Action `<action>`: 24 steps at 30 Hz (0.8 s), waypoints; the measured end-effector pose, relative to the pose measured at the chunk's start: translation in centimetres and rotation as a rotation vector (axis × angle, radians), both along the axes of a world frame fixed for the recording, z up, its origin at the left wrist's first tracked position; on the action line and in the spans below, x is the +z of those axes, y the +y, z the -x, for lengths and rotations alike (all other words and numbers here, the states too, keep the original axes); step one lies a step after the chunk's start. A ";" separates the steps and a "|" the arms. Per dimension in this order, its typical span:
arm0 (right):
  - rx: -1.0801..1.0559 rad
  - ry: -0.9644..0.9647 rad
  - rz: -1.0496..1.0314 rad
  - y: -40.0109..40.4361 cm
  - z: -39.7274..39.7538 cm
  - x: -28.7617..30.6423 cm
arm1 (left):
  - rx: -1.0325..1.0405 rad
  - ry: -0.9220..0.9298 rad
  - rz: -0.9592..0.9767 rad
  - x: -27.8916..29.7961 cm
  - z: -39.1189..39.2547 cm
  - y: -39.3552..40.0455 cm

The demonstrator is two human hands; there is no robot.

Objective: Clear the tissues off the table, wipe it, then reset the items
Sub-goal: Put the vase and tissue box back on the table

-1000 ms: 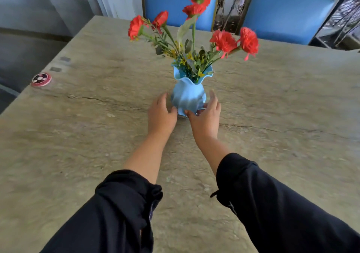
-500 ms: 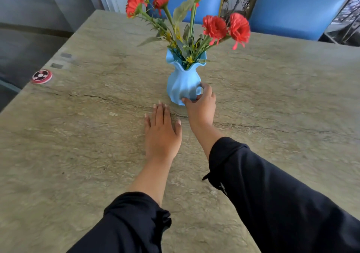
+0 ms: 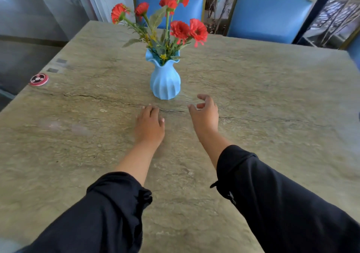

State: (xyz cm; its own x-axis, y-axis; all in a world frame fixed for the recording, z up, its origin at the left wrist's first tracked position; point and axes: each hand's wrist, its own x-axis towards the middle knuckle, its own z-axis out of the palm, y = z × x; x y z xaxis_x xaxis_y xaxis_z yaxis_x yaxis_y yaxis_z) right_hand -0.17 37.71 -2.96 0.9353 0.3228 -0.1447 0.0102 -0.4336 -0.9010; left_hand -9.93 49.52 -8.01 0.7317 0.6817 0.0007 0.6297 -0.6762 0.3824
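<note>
1. A blue ribbed vase (image 3: 165,82) stands upright on the stone table (image 3: 263,89), a little left of the middle and toward the far half.
2. Red flowers (image 3: 179,29) on green stems rise from the vase's wavy rim and spread left and right above it.
3. The left hand (image 3: 149,125) lies palm down over the table, near and slightly left of the vase, its fingers straight and together and holding nothing; the fingertips point toward the vase without reaching it.
4. The right hand (image 3: 205,114) hovers to the near right of the vase, apart from it, thumb and fingers loosely curled around empty air, gripping nothing.
5. Both forearms are bare below pushed-up black sleeves (image 3: 292,204), which fill the near edge of the view.
6. A dark crack (image 3: 109,100) runs left to right across the table, passing just on the near side of the vase and under the fingertips of the left hand.
7. A small round red disc (image 3: 39,79) sits at the far left edge of the table, well apart from the vase.
8. Two blue padded chairs (image 3: 270,12) with gold frames stand behind the far edge of the table.
</note>
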 end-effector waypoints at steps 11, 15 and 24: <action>-0.155 -0.017 -0.062 -24.7 0.5 4.9 | -0.060 -0.313 0.513 8.7 -3.4 -23.0; -0.192 -0.032 -0.057 -35.6 0.3 6.2 | -0.074 -0.392 0.648 10.0 -4.8 -32.8; -0.255 -0.106 0.003 -56.5 -2.2 6.7 | -0.136 -0.460 0.892 11.5 -9.6 -52.0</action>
